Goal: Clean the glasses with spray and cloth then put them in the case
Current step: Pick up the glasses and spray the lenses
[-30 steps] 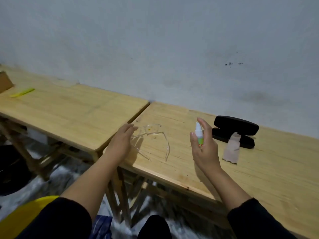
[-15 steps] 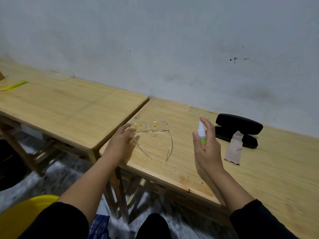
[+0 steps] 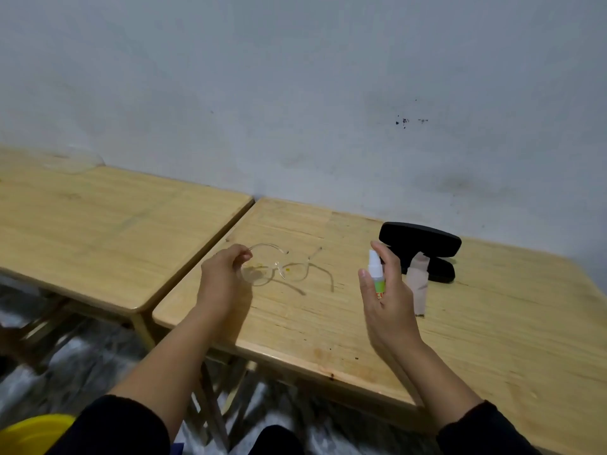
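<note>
Head view is showing the left hand (image 3: 223,277) pinching the light, fragile clear glasses (image 3: 279,267) by what seems the rim, just above the table (image 3: 328,326), safer than touching lenses, while the right hand (image 3: 387,290) is gripping the spray bottle (image 3: 377,274)

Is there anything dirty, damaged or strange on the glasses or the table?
Yes. The clear glasses, held by the left hand, show small yellow spots near the bridge, probably dirt. The cloth hangs out of the open black case. No damage visible.
</note>
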Action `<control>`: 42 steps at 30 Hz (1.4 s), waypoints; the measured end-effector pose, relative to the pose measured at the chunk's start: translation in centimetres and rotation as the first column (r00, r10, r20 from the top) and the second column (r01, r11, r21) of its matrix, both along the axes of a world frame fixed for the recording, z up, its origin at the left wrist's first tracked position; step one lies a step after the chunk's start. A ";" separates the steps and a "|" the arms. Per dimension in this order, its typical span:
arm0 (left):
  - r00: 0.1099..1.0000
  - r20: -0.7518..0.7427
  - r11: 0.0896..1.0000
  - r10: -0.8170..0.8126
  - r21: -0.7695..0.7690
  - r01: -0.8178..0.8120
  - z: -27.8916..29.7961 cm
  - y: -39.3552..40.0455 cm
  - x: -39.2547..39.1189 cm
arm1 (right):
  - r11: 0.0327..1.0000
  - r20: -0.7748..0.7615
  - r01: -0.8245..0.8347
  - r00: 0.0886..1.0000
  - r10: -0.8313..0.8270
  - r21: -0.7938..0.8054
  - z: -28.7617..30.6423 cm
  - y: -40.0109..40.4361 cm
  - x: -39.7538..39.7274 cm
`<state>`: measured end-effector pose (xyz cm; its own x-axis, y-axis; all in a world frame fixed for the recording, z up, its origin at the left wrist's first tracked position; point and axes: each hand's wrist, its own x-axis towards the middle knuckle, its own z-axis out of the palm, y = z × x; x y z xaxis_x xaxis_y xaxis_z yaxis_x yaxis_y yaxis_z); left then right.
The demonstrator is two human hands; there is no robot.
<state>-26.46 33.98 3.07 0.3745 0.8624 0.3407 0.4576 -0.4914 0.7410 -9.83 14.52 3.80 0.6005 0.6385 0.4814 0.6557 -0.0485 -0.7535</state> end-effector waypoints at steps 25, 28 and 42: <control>0.901 0.255 0.930 -0.351 0.209 0.303 4.2 -9.3 14.1 | 0.962 0.021 0.214 0.977 -0.213 -0.172 1.1 -6.9 6.7; 0.901 0.263 0.935 -0.345 0.180 0.306 4.4 -9.4 14.1 | 0.959 0.030 0.227 0.974 -0.225 -0.172 1.3 -6.7 6.9; 0.900 0.267 0.937 -0.345 0.143 0.317 4.9 -10.2 14.5 | 0.990 0.054 0.105 0.993 -0.100 -0.099 1.5 -3.8 5.2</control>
<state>-11.98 23.79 7.99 0.5084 0.6641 0.5482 0.0336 -0.6514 0.7580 -4.67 10.71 5.26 0.6429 0.6216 0.4476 0.6791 -0.1922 -0.7085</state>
